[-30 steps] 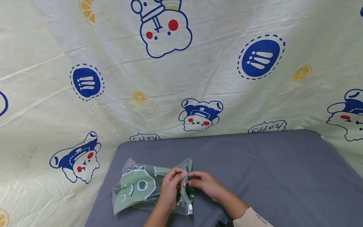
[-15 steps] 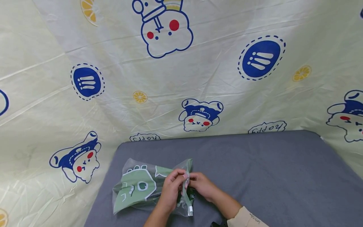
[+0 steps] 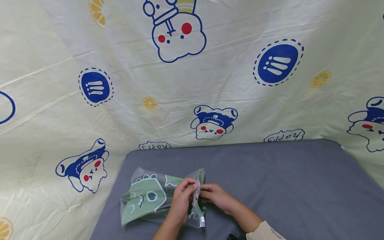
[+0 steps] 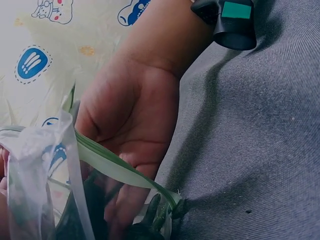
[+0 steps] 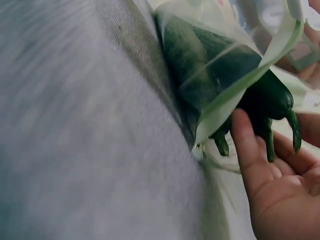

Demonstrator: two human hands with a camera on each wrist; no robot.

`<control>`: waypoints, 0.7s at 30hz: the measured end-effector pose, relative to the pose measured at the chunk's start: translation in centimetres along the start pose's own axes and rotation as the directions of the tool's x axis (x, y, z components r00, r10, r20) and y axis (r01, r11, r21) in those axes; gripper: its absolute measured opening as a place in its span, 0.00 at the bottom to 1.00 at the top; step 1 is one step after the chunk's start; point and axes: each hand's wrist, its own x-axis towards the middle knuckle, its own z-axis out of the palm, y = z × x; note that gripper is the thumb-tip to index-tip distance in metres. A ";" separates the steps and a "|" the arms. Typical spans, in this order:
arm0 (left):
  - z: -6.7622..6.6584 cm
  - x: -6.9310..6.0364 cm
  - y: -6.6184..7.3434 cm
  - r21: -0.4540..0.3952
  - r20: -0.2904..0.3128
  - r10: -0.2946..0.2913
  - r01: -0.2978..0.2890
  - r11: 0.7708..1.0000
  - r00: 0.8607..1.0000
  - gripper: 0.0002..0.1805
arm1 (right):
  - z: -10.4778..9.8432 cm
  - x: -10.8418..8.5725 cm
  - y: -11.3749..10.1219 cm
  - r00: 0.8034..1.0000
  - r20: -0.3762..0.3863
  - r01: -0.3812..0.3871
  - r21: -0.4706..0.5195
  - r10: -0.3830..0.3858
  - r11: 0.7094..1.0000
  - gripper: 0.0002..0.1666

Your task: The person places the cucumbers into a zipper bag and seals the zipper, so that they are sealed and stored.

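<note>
A clear slider bag [image 3: 144, 200] with a green cartoon print lies on the grey cloth, its mouth facing right. My left hand [image 3: 181, 200] pinches the upper edge of that mouth. In the right wrist view, long dark green peppers [image 5: 227, 55] fill the bag, and their stems stick out past the green rim. My right hand [image 5: 285, 185] reaches to the stem ends with straight fingers touching the peppers. The left wrist view shows its palm [image 4: 132, 105] turned up. The bag hides some fingertips. A white slider [image 3: 202, 220] sits at the near corner of the mouth.
Grey cloth [image 3: 285, 186] covers the table. Behind it and at its sides hangs a pale sheet [image 3: 234, 80] printed with cartoon bears and orange slices. A black wrist device [image 4: 235, 25] sits on the right forearm.
The head view has shifted slightly. My right hand has moved a little toward the front at the bag's mouth. The left hand keeps its pinch, and the bag stays in place.
</note>
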 end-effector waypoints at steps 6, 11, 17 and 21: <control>0.0 -0.1 0.3 0.008 -0.006 -0.001 0.001 1.000 1.000 0.16 | -1.0 -1.1 0.2 0.999 0.015 0.038 -0.005 -0.038 0.999 0.26; 0.0 -0.3 0.6 -0.008 -0.018 0.004 -0.005 1.000 1.000 0.06 | -1.6 -1.8 -0.1 0.999 0.038 0.038 -0.061 -0.035 0.997 0.25; 0.1 -0.4 1.5 0.014 -0.022 0.037 -0.037 0.999 0.999 0.16 | -2.3 -2.5 -0.9 0.999 0.036 0.021 -0.165 -0.016 0.986 0.24; 0.0 -0.1 2.4 0.041 -0.029 0.059 -0.058 0.997 0.998 0.15 | -3.0 -2.7 -1.7 0.999 0.027 -0.019 -0.182 0.024 0.983 0.23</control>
